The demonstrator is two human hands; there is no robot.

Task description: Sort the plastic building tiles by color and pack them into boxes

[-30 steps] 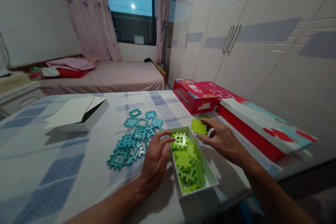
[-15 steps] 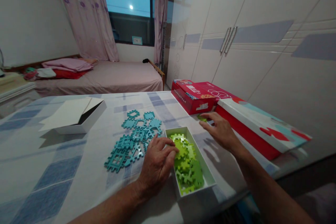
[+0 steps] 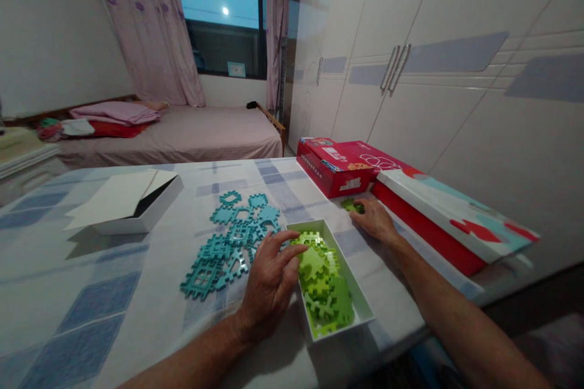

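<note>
A white box (image 3: 356,292) on the table holds several lime-green interlocking plastic pieces (image 3: 314,264) with toothed edges. My left hand (image 3: 274,270) hovers at the box's left side, its fingers apart and the tips over the top pieces. Past the box's far right corner, my right hand (image 3: 376,222) has its fingers closed on a green interlocking piece (image 3: 351,205) lying on the cloth; the fingertips are partly hidden. Left of the box, teal interlocking pieces (image 3: 214,249) lie in a loose, overlapping spread, close to my left hand.
A red box (image 3: 335,170) stands at the back right, beside a larger red and white box (image 3: 438,219). At the left lies a white box with a pale lid (image 3: 114,197) resting across it. A checked cloth (image 3: 150,292) covers the table.
My right hand has come down onto the green piece near the red box, and its fingers have closed on it. My left fingers have lifted and spread slightly.
</note>
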